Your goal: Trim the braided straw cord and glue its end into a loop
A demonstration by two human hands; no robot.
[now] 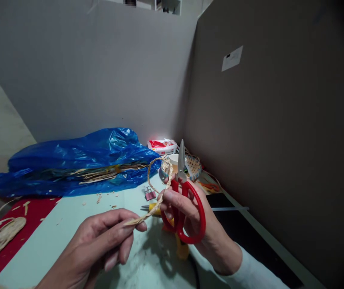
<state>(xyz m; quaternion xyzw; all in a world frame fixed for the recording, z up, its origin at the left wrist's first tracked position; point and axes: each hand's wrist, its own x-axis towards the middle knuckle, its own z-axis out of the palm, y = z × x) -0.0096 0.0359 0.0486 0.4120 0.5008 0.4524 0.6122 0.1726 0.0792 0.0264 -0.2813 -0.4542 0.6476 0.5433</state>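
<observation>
A thin straw braid (154, 209) runs between both hands and curls into a loop beyond them. My left hand (102, 241) pinches its near end between thumb and fingers. My right hand (196, 208) grips the braid farther along with thumb and fingertips. Red-handled scissors (200, 208) also hang in the right hand, their blades closed and pointing up, away from the braid. Behind that hand lies a yellow-handled tool (182, 247), partly covered, with a dark pointed tip and a dark cord nearby. A pink binder clip (150, 194) sits just past the braid.
A blue plastic bag (78, 152) of dry straw lies along the back partition. At the corner are a round woven basket (194, 168) and a red-and-white wipes pack (162, 146). A braided straw piece (2, 241) rests on red cloth at left; a black mat (250, 241) lies right.
</observation>
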